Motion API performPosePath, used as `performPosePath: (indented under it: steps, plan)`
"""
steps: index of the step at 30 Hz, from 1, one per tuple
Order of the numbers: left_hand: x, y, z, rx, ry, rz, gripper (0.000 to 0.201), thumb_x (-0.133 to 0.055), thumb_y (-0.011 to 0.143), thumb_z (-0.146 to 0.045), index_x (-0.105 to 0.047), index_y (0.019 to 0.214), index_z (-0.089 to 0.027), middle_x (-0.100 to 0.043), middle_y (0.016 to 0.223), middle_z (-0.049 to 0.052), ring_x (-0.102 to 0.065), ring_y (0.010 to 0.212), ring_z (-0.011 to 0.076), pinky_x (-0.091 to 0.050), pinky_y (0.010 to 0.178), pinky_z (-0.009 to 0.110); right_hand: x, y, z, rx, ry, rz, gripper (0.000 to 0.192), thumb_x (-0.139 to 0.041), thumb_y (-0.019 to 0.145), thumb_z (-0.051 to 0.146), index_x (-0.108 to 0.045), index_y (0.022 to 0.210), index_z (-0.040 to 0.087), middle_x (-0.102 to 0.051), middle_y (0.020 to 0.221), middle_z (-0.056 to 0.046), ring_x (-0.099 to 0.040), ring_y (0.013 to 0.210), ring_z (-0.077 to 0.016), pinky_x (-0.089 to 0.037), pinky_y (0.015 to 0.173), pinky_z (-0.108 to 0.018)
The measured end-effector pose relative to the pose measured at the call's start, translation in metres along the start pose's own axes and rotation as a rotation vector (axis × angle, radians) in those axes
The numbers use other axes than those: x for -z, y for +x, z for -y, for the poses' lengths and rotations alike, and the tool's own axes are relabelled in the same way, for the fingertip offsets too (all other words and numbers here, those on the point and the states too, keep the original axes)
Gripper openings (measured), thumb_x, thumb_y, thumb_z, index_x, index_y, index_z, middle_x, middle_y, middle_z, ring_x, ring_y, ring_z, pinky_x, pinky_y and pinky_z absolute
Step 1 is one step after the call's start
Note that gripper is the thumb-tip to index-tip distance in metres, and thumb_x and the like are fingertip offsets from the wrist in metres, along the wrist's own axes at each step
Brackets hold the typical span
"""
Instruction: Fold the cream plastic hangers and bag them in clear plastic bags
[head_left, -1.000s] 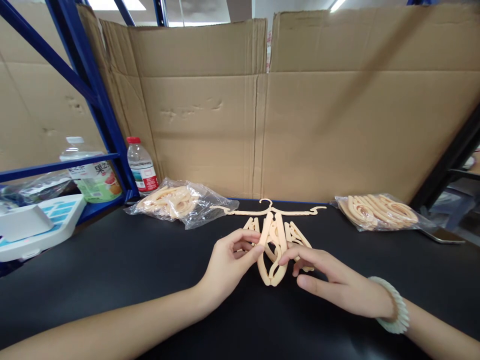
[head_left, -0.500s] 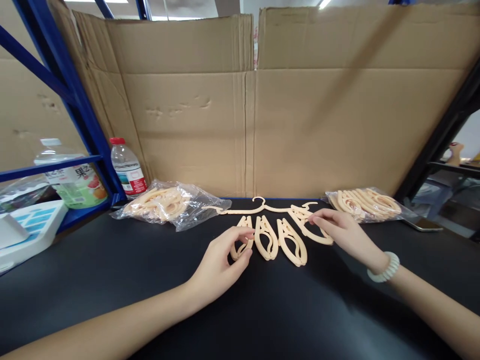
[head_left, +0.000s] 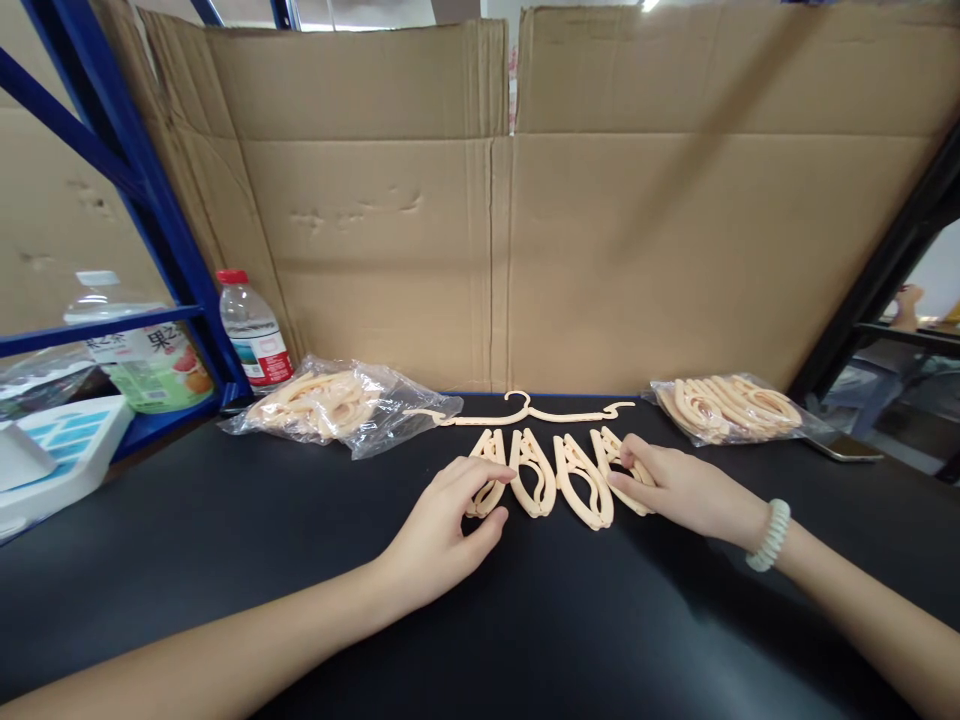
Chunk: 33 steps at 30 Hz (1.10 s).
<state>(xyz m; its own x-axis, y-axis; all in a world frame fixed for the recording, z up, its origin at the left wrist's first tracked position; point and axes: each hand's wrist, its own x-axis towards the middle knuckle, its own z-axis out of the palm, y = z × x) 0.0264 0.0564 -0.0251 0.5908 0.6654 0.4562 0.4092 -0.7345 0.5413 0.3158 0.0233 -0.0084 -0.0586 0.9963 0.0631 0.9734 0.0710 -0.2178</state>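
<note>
Several cream folding clothes hangers lie folded in a row on the black table. My right hand [head_left: 694,495] grips the rightmost folded hanger [head_left: 602,456], fingers and thumb over its right side and hiding part of it. At the row's other end, my left hand [head_left: 439,530] has thumb and fingers apart around the leftmost folded hanger [head_left: 498,447]; whether it touches it I cannot tell. Between the hands lie two more, a folded hanger [head_left: 518,475] and another folded hanger [head_left: 568,490]. Behind the row, an unfolded hanger [head_left: 491,420] lies with its hook pointing away.
A clear bag of hangers [head_left: 322,405] lies at back left, another bag [head_left: 727,405] at back right beside a phone [head_left: 844,450]. A red-capped bottle [head_left: 255,335] and a white tray [head_left: 67,465] stand left. A cardboard wall [head_left: 390,260] closes the back.
My right hand has drawn the rightmost folded hanger nearer and turned it in line with the row, away from the unfolded hanger's end. My left hand has hardly moved.
</note>
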Motion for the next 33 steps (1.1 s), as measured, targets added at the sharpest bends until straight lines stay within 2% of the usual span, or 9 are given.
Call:
performPosePath:
  steps: [3, 7, 9, 11, 14, 16, 19, 24, 33]
  plan:
    - [0.000, 0.000, 0.000, 0.007, 0.025, 0.016, 0.031, -0.051, 0.081, -0.014, -0.057, 0.110, -0.024, -0.061, 0.098, 0.004, -0.057, 0.089, 0.0193, -0.046, 0.083, 0.034, 0.001, -0.002, 0.000, 0.026, -0.008, 0.027, 0.030, -0.036, 0.091, 0.050, -0.044, 0.089, 0.022, -0.062, 0.078, -0.005, -0.060, 0.071, -0.0228, -0.038, 0.059, -0.030]
    - [0.000, -0.001, 0.000, -0.001, 0.045, 0.021, 0.033, -0.050, 0.080, -0.013, -0.056, 0.111, -0.023, -0.061, 0.102, 0.005, -0.056, 0.096, 0.0208, -0.045, 0.087, 0.036, 0.001, -0.003, -0.001, 0.038, -0.033, -0.014, 0.033, -0.034, 0.092, 0.051, -0.046, 0.089, 0.021, -0.062, 0.083, -0.007, -0.060, 0.076, -0.0247, -0.042, 0.062, -0.033]
    - [0.000, -0.001, -0.001, -0.011, 0.065, 0.031, 0.034, -0.051, 0.080, -0.013, -0.056, 0.112, -0.024, -0.061, 0.107, 0.006, -0.055, 0.101, 0.0223, -0.044, 0.091, 0.038, 0.002, -0.004, 0.001, 0.088, -0.035, -0.075, 0.038, -0.034, 0.092, 0.054, -0.050, 0.090, 0.019, -0.061, 0.090, -0.010, -0.059, 0.083, -0.0263, -0.046, 0.070, -0.038]
    - [0.000, -0.001, -0.002, -0.026, 0.106, 0.057, 0.036, -0.053, 0.080, -0.016, -0.055, 0.115, -0.024, -0.061, 0.113, 0.007, -0.053, 0.109, 0.0241, -0.041, 0.097, 0.042, 0.003, -0.006, 0.005, 0.222, -0.014, -0.118, 0.043, -0.038, 0.091, 0.056, -0.055, 0.102, 0.018, -0.059, 0.104, -0.013, -0.056, 0.097, -0.0285, -0.046, 0.084, -0.044]
    - [0.000, -0.004, -0.003, -0.038, 0.202, 0.121, 0.043, -0.057, 0.082, -0.026, -0.053, 0.124, -0.026, -0.054, 0.130, 0.008, -0.044, 0.124, 0.0284, -0.030, 0.108, 0.051, 0.000, -0.009, 0.009, 0.433, 0.032, -0.070, 0.056, -0.045, 0.089, 0.056, -0.046, 0.133, 0.021, -0.045, 0.136, -0.014, -0.039, 0.127, -0.0327, -0.036, 0.103, -0.052]
    - [0.001, -0.006, -0.003, -0.039, 0.252, 0.190, 0.051, -0.058, 0.083, -0.036, -0.047, 0.133, -0.029, -0.045, 0.142, 0.008, -0.034, 0.134, 0.0333, -0.019, 0.110, 0.060, -0.006, -0.011, 0.011, 0.485, 0.046, -0.002, 0.063, -0.048, 0.089, 0.057, -0.034, 0.143, 0.028, -0.032, 0.149, -0.010, -0.023, 0.138, -0.0353, -0.026, 0.109, -0.058]
    - [0.001, -0.008, -0.003, -0.046, 0.275, 0.292, 0.057, -0.055, 0.085, -0.047, -0.040, 0.139, -0.034, -0.033, 0.151, 0.008, -0.022, 0.139, 0.0383, -0.011, 0.107, 0.069, -0.016, -0.011, 0.014, 0.489, 0.047, 0.077, 0.064, -0.045, 0.090, 0.057, -0.027, 0.147, 0.034, -0.021, 0.155, -0.005, -0.014, 0.142, -0.0352, -0.017, 0.112, -0.061]
    - [0.005, -0.007, -0.005, -0.028, 0.271, 0.378, 0.059, -0.052, 0.087, -0.050, -0.036, 0.142, -0.036, -0.027, 0.154, 0.008, -0.018, 0.140, 0.0397, -0.014, 0.106, 0.069, -0.023, -0.008, 0.021, 0.417, 0.016, 0.095, 0.058, -0.035, 0.095, 0.054, -0.023, 0.148, 0.033, -0.014, 0.157, -0.003, -0.009, 0.143, -0.0306, -0.012, 0.114, -0.058]
    - [0.007, -0.005, 0.002, -0.090, 0.247, 0.385, 0.060, -0.053, 0.087, -0.052, -0.035, 0.142, -0.035, -0.026, 0.154, 0.007, -0.020, 0.140, 0.0386, -0.014, 0.108, 0.067, -0.032, -0.006, 0.022, 0.410, -0.007, 0.001, 0.055, -0.031, 0.097, 0.052, -0.023, 0.148, 0.033, -0.023, 0.154, -0.003, -0.012, 0.143, -0.0288, -0.015, 0.114, -0.057]
